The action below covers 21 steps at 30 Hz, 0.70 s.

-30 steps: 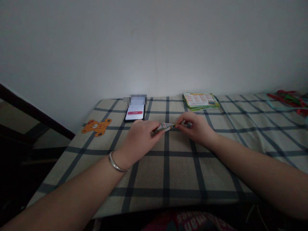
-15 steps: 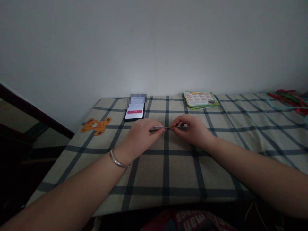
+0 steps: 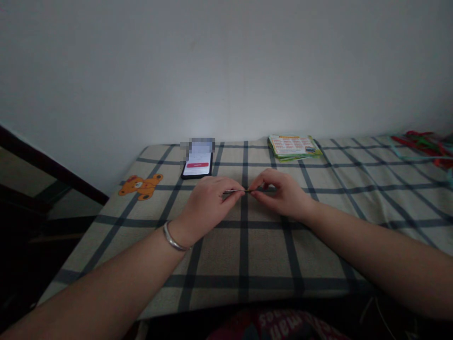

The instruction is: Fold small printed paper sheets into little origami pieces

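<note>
Over the middle of the checked tablecloth, my left hand (image 3: pixel 208 200) pinches a thin, dark, narrow thing (image 3: pixel 232 191) seen nearly edge-on. It lies roughly level, and its kind cannot be made out. Facing it from the right, my right hand (image 3: pixel 283 192) pinches the other end between thumb and forefinger. Only a small gap separates the two sets of fingertips. A silver bangle (image 3: pixel 173 237) circles my left wrist.
A phone (image 3: pixel 197 163) with a lit screen lies behind my left hand. Printed cards (image 3: pixel 294 147) are stacked near the wall. An orange bear figure (image 3: pixel 140 186) is at the left. Red and green items (image 3: pixel 424 141) lie far right on the tablecloth (image 3: pixel 265 255).
Both hands keep nearly the same place and pinch. The thin thing has turned slightly and looks narrower and darker, and the fingertips are a little closer together.
</note>
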Each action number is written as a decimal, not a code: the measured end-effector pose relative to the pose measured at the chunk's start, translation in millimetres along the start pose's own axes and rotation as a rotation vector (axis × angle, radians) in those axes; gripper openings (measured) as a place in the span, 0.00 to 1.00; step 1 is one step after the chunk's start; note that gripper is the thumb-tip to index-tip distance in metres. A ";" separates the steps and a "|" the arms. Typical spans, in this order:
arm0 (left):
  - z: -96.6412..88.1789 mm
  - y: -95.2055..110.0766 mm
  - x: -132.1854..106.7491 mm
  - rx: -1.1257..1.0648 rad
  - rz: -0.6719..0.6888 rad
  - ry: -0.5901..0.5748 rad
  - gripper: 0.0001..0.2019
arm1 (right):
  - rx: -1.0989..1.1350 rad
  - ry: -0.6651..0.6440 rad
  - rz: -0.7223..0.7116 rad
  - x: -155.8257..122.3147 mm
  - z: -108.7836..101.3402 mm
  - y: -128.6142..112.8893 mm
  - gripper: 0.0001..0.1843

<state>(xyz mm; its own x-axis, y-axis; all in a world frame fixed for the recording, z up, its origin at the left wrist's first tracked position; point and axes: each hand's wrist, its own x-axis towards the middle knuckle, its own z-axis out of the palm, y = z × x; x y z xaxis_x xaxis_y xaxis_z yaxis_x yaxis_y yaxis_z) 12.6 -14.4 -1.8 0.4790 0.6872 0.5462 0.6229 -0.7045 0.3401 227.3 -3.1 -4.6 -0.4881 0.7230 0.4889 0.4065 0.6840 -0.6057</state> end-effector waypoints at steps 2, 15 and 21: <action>-2.2 2.7 0.0 0.029 0.050 0.020 0.02 | 0.111 -0.056 0.043 0.2 -3.2 -1.3 0.08; -4.1 5.0 -0.4 0.099 0.117 0.039 0.03 | 0.374 -0.120 0.192 4.2 2.3 3.5 0.05; -2.8 5.9 -1.1 0.096 0.103 0.019 0.04 | 0.315 -0.104 0.172 3.6 4.6 2.3 0.02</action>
<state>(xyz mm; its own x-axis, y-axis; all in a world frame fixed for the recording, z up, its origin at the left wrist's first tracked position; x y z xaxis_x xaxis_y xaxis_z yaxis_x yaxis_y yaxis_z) 14.0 -19.8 1.7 0.5324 0.6082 0.5888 0.6280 -0.7502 0.2070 222.8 0.6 -7.2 -0.5160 0.7997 0.3069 0.2395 0.4787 -0.8447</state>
